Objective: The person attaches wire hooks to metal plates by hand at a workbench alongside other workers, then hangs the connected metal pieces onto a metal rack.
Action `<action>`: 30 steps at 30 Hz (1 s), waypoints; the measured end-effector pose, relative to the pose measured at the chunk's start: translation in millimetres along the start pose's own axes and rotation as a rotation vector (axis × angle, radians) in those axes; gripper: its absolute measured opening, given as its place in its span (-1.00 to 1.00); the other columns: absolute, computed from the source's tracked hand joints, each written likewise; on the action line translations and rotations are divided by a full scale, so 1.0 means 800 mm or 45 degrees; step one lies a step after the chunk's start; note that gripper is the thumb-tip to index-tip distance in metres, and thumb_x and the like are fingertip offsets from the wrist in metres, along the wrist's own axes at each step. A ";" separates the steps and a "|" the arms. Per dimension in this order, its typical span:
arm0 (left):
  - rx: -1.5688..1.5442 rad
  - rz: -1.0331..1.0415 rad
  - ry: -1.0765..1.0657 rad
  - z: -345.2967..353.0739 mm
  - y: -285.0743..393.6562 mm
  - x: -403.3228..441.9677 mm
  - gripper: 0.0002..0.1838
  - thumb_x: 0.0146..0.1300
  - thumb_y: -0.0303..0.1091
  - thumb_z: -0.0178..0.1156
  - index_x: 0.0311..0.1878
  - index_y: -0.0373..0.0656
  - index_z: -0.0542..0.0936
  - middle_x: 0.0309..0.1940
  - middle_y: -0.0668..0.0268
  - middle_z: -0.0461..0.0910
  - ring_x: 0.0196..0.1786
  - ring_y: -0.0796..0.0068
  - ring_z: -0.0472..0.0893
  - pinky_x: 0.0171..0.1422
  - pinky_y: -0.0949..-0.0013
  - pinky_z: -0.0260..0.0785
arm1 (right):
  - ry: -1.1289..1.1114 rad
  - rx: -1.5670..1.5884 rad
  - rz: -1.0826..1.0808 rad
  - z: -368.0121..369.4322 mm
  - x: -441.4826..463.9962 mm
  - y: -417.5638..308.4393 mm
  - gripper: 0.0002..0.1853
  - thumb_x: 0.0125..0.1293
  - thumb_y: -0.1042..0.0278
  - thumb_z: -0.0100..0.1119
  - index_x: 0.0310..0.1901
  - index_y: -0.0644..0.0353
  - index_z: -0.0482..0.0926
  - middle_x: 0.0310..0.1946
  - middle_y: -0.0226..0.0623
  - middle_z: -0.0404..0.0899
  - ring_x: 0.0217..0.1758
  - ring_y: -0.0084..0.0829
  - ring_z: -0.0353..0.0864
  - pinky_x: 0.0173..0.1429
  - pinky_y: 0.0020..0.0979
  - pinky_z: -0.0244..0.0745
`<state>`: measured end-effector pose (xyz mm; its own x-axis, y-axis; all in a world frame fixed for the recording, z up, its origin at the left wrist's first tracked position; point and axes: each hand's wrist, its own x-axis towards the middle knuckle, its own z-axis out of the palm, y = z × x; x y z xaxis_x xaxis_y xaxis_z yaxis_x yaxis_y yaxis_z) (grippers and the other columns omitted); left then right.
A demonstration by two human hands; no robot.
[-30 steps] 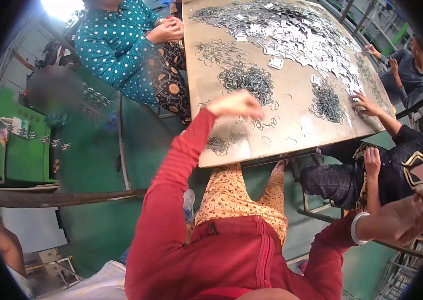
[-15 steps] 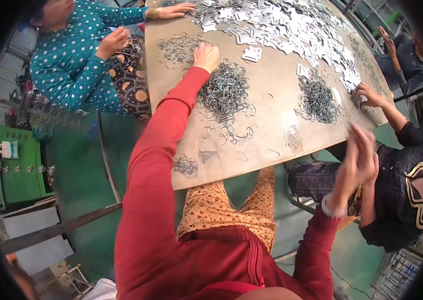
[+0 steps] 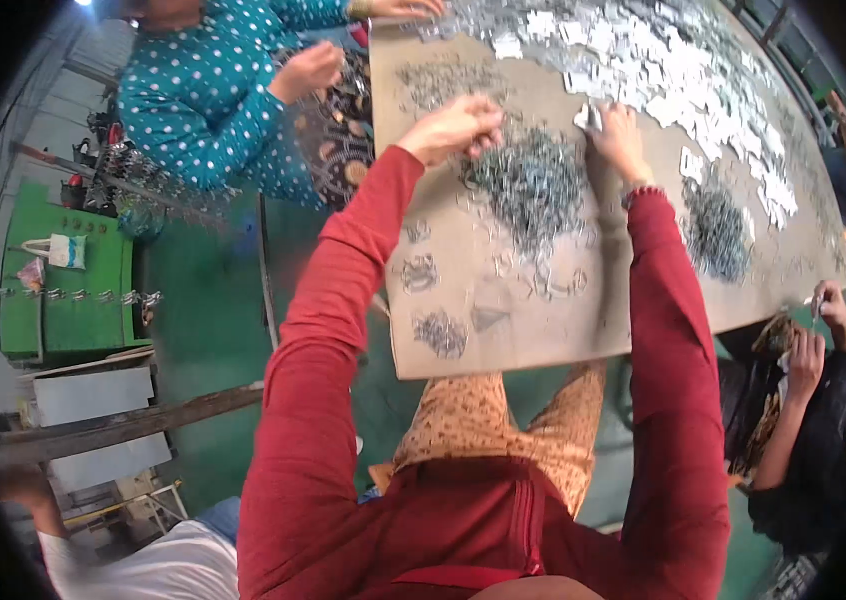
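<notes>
My left hand hovers at the upper left edge of a heap of small bent wire hooks, fingers curled together. Whatever sits between those fingertips, if anything, is too small to make out. Just across the heap, my right hand has its fingers closed on a small flat white piece. A thinner scatter of hooks lies beyond my left hand.
A large spread of white flat pieces covers the table's far side. Another hook heap is to the right. People work at the left, where a dotted sleeve shows, and at the right, with hands raised.
My right hand has swung from beyond the table's right edge onto the table and now grips a white piece. My left hand has lifted off the hooks. The view has shifted.
</notes>
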<state>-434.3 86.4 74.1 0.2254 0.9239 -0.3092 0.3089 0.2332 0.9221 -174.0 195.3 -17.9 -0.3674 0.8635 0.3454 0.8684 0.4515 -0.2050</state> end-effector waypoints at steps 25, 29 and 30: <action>-0.253 0.213 0.766 0.032 -0.096 -0.288 -0.80 0.20 -0.43 0.19 -0.13 -0.29 0.61 -0.38 0.37 0.61 -0.42 0.71 0.50 -0.36 0.60 0.43 | -0.075 2.433 0.846 -0.200 -0.338 -0.126 -0.70 0.19 0.56 0.14 -0.02 0.34 0.43 -0.22 -0.23 0.56 -0.28 -0.42 0.59 -0.19 -0.29 0.63; 0.155 0.159 0.707 0.027 -0.110 -0.271 -0.77 0.20 -0.35 0.18 -0.14 -0.27 0.62 -0.32 0.38 0.62 -0.39 0.70 0.51 -0.32 0.58 0.41 | -0.185 2.189 0.741 -0.237 -0.343 -0.127 -0.63 0.17 0.59 0.17 0.03 0.37 0.39 -0.28 -0.21 0.58 -0.40 -0.47 0.57 -0.27 -0.39 0.61; 0.245 0.142 0.716 0.032 -0.109 -0.264 -0.78 0.17 -0.35 0.19 -0.17 -0.26 0.63 -0.37 0.35 0.64 -0.40 0.68 0.53 -0.32 0.56 0.39 | -0.204 2.099 0.709 -0.247 -0.345 -0.126 -0.61 0.17 0.59 0.17 0.05 0.39 0.38 -0.30 -0.20 0.58 -0.43 -0.48 0.56 -0.29 -0.41 0.60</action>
<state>-485.2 -136.7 53.0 -0.2410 0.9705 0.0057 0.4846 0.1153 0.8671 -94.3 -132.8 88.4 -0.2835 0.9473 -0.1493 -0.2889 -0.2328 -0.9286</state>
